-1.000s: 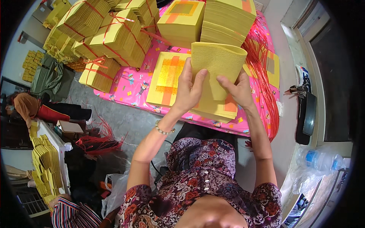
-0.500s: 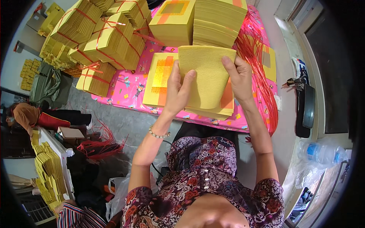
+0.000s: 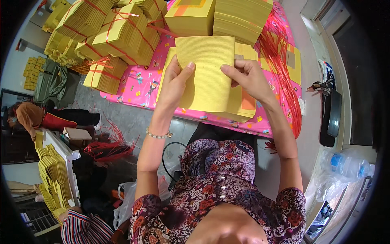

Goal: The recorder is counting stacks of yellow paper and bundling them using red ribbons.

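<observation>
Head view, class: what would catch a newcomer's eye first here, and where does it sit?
First, the stack of yellow paper sheets at centre, held up by the left hand and right hand above the pink patterned tablecloth. Next, the bundles of yellow paper tied with red string piled at upper left, and the loose red strings at the right.

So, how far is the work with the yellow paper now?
Done: several tied bundles bound with red string sit at the far left of the pink table. In hand: the left hand and right hand hold a yellow paper stack. Left: tall loose stacks and red strings are still unused.
</observation>
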The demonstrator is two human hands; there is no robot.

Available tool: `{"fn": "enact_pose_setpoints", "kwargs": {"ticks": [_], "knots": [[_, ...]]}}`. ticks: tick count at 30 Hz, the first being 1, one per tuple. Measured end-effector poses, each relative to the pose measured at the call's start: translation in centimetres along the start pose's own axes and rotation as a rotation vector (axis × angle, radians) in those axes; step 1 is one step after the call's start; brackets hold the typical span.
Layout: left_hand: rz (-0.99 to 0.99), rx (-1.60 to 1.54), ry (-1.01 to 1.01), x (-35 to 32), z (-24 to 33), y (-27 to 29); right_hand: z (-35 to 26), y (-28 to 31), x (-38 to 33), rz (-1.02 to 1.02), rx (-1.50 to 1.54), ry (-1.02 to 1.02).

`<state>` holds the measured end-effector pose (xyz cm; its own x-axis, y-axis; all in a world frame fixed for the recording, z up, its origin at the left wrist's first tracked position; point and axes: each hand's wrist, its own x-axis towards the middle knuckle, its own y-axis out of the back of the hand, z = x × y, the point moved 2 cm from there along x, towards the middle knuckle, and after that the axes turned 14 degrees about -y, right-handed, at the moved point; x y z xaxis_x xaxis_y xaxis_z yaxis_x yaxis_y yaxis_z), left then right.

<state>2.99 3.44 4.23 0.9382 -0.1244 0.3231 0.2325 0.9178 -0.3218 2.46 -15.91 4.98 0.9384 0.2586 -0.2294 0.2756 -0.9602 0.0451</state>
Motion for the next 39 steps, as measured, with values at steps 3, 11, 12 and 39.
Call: {"fn": "enact_pose_setpoints", "kwargs": {"ticks": [3, 11, 12, 39], "knots": [[0.008, -0.010, 0.019, 0.2, -0.2, 1.0, 0.3, -0.6, 0.9, 0.039, -0.073, 0.011], [0.103, 0.013, 0.026, 0.4, 0.2, 4.4, 0.2, -2.8, 4.3, -0.083, -0.238, -0.079], [0.116, -0.003, 0.043, 0.4, 0.3, 4.9, 0.3, -3.1, 4.7, -0.108, -0.252, -0.057], [0.558, 0.065, 0.005, -4.3, -1.9, 18.1, 1.1, 2.3, 11.5, 0.320, -0.838, 0.363]]}}
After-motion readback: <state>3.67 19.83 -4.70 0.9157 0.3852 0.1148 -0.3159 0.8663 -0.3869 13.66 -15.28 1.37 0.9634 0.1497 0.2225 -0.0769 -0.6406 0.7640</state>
